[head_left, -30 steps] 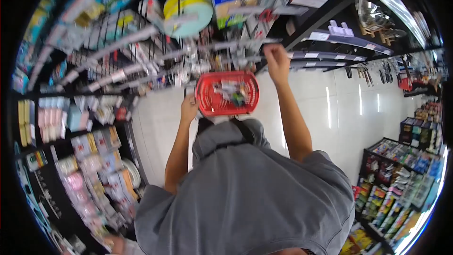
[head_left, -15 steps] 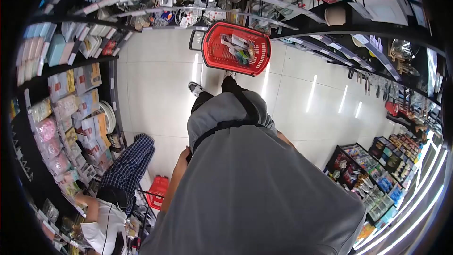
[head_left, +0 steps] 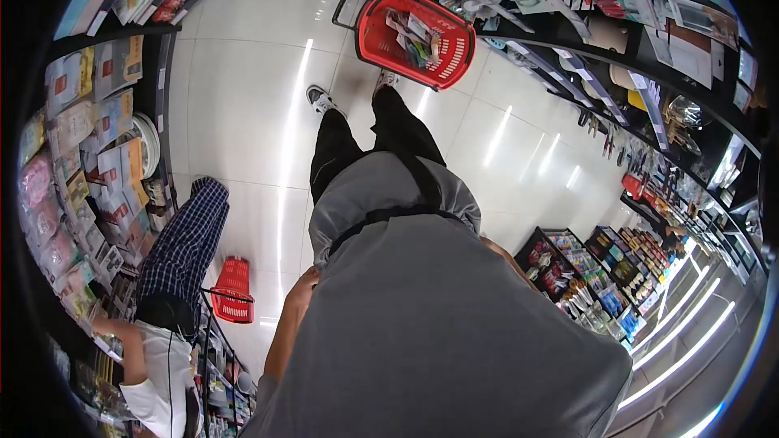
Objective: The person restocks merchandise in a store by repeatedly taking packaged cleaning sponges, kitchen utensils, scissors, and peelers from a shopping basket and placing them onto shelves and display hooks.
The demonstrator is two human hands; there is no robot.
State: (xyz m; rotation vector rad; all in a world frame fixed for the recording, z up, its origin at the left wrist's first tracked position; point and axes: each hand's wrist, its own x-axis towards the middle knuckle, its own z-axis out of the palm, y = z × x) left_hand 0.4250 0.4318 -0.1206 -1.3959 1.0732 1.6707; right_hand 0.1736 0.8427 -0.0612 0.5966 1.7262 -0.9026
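My left hand (head_left: 303, 285) hangs at my left hip beside the grey shirt (head_left: 422, 316). Its fingers are mostly hidden against the clothing, so I cannot make out anything in them. On my right side only a strip of bare arm (head_left: 507, 259) shows past the shirt, and the fingers there are hidden. A red shopping basket (head_left: 375, 36) with a black handle stands on the floor in front of my feet, out of reach of both hands. Several packaged items (head_left: 415, 36) lie inside it.
Shelves with packaged goods (head_left: 114, 170) line the left side, and more shelving (head_left: 584, 65) curves along the front and right. A person in a white top (head_left: 166, 373) reaches into the left shelves, near a second red basket (head_left: 234, 292). Display bins (head_left: 584, 276) stand at the right.
The view has shifted, so more of my legs shows and the basket in front sits higher in the picture. The second red basket shows more fully. My left hand stays at my hip.
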